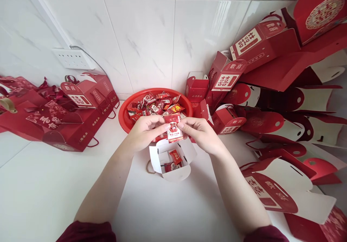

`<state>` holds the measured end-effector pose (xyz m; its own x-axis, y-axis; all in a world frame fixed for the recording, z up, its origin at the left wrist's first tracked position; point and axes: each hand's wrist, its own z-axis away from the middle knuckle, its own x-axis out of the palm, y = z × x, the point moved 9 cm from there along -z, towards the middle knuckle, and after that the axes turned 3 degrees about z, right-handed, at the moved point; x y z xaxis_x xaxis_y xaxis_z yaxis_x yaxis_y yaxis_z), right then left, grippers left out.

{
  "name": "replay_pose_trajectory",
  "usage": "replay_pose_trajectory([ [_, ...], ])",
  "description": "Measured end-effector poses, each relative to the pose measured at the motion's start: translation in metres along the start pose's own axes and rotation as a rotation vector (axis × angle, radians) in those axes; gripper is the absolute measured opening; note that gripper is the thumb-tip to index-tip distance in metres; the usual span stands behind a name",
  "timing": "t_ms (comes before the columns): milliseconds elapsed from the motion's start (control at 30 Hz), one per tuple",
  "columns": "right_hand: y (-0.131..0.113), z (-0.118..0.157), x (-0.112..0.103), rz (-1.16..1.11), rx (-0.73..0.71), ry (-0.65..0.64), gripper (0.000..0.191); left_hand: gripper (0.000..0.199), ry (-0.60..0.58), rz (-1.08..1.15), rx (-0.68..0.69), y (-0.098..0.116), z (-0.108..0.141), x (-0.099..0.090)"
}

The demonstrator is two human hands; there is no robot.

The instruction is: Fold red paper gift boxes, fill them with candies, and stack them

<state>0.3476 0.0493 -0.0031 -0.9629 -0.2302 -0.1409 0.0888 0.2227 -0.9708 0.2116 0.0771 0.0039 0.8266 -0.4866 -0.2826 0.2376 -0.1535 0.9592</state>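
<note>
Between my two hands is a red and white wrapped candy (175,130), held upright by its side edges. My left hand (148,131) pinches its left edge with thumb and fingers, and my right hand (197,131) pinches the right edge. Just below and nearer to me stands an open small gift box (177,173) with white inner walls and raised flaps. Inside it lie a few red candy packets (175,156). Behind my hands, a red plastic basket (122,116) holds a heap of wrapped candies (157,106).
Folded red gift boxes (227,76) and partly opened ones (271,191) crowd the right side. At left, a finished-looking red box (88,90) sits on a larger red box (84,133). A tiled wall (141,35) with a socket panel (73,58) closes off the back.
</note>
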Motion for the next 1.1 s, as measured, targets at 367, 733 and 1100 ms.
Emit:
replay_pose_trajectory([
  [367, 0.0, 0.002, 0.001, 0.004, -0.013, -0.01, 0.029, 0.03, -0.011, -0.006, -0.017, -0.003, 0.0, 0.001],
  [733, -0.009, 0.006, -0.013, 0.388, -0.107, 0.305, 0.017, 0.035, 0.127, 0.18, -0.017, -0.01, -0.005, 0.005],
  [1100, -0.004, 0.007, -0.021, 0.241, -0.095, 0.305, 0.021, 0.033, -0.037, 0.303, -0.043, -0.011, -0.006, 0.009],
])
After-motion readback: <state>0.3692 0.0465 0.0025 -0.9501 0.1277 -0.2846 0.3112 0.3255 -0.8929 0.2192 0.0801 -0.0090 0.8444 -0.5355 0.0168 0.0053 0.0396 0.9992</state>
